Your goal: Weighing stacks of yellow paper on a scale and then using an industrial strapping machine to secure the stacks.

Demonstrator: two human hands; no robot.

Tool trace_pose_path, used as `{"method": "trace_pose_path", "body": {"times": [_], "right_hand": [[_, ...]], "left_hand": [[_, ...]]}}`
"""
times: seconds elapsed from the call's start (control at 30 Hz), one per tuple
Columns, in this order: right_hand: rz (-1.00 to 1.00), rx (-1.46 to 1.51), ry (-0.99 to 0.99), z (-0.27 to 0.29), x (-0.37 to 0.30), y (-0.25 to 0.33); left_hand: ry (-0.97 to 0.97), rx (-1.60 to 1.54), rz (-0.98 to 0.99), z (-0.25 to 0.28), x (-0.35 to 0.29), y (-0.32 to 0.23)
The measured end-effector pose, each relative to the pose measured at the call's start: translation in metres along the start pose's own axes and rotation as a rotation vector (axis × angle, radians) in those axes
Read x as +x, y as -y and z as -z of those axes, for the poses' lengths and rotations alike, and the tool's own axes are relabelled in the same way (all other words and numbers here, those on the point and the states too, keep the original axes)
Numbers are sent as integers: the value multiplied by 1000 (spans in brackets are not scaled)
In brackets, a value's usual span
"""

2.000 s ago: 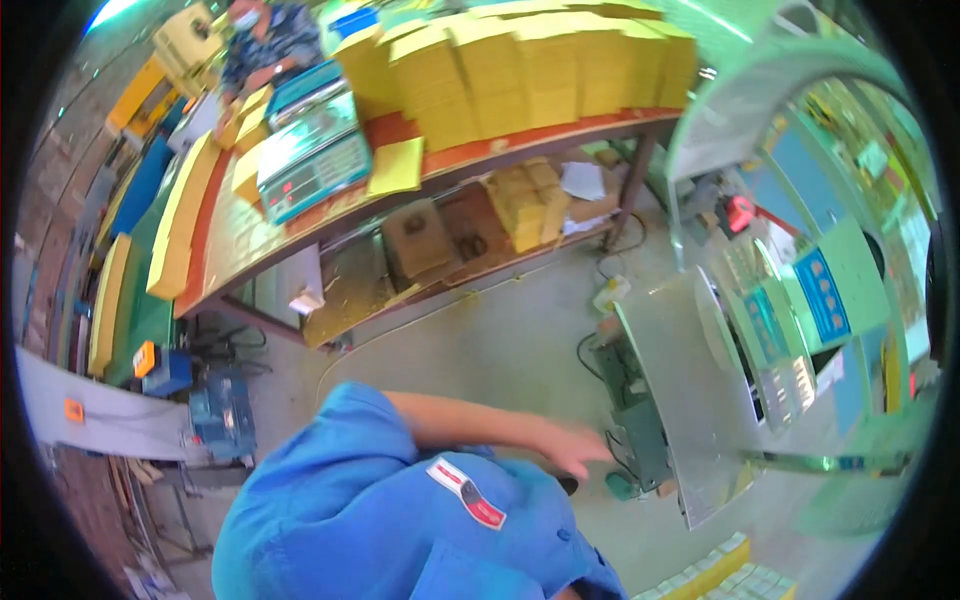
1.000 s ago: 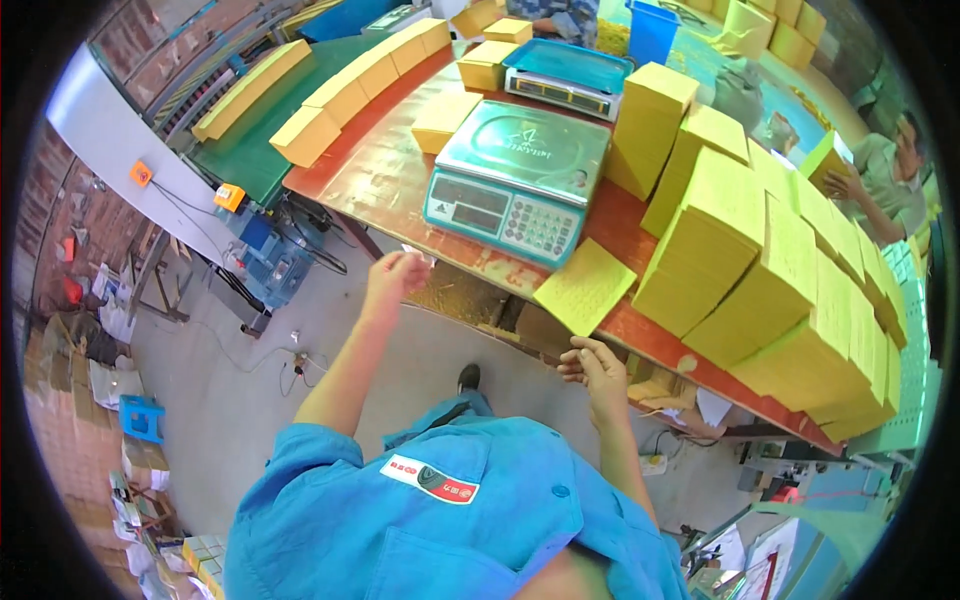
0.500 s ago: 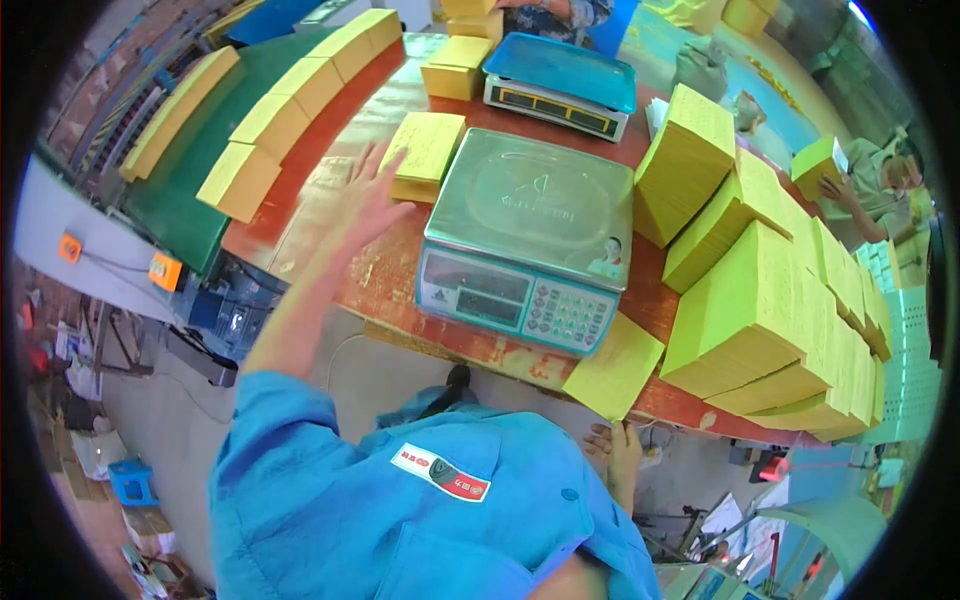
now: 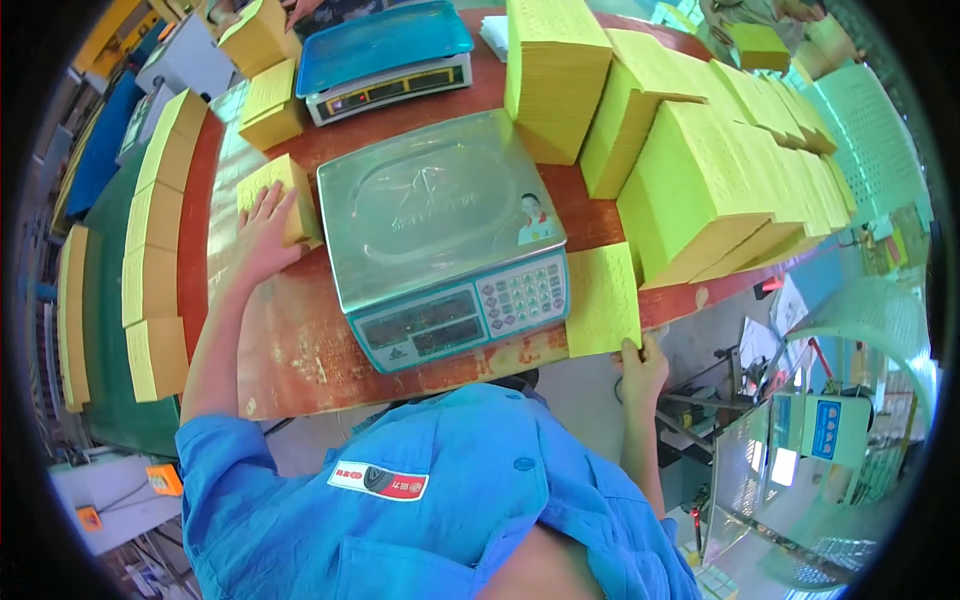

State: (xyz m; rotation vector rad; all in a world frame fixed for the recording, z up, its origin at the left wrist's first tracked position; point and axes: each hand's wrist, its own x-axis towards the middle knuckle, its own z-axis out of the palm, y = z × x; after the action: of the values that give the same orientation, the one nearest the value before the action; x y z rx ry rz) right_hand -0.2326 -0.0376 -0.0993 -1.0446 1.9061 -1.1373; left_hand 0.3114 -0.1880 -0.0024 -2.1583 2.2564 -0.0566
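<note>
My left hand [image 4: 262,238] rests on a small stack of yellow paper [image 4: 293,190], its fingers spread over the top and the thumb near the front side. The stack sits just left of a digital scale [image 4: 420,200] with a bare metal pan, keypad and display. At the table's front edge, my right hand [image 4: 645,370] pinches the near corner of a flat yellow sheet [image 4: 603,305], between the scale and the big stacks. Whether it is one sheet or a few I cannot tell.
Tall stacks of yellow paper [image 4: 700,190] crowd the table's right side. A second scale with a blue tray [image 4: 385,45] stands behind, beside another yellow stack [image 4: 270,105]. A row of stacks [image 4: 150,255] lines the left, by a green belt [image 4: 105,340]. Another person [image 4: 790,25] is at the far right.
My left hand has come down from beside the small stack onto its top. My right hand still holds the sheet's corner. The view has swung to the right.
</note>
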Motion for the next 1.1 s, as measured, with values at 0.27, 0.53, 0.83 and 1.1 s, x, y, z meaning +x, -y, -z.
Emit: {"method": "trace_pose_path", "body": {"times": [0.27, 0.53, 0.83, 1.1], "right_hand": [[-19, 82, -47, -16, 15, 14], [-99, 64, -186, -18, 16, 19], [-73, 127, -156, -26, 5, 40], [173, -22, -81, -70, 7, 28]], "left_hand": [[-332, -495, -515, 42, 123, -138], [141, 55, -1013, 14, 150, -300], [66, -169, -1032, 1, 146, -285], [11, -221, -1052, 1, 119, -252]]}}
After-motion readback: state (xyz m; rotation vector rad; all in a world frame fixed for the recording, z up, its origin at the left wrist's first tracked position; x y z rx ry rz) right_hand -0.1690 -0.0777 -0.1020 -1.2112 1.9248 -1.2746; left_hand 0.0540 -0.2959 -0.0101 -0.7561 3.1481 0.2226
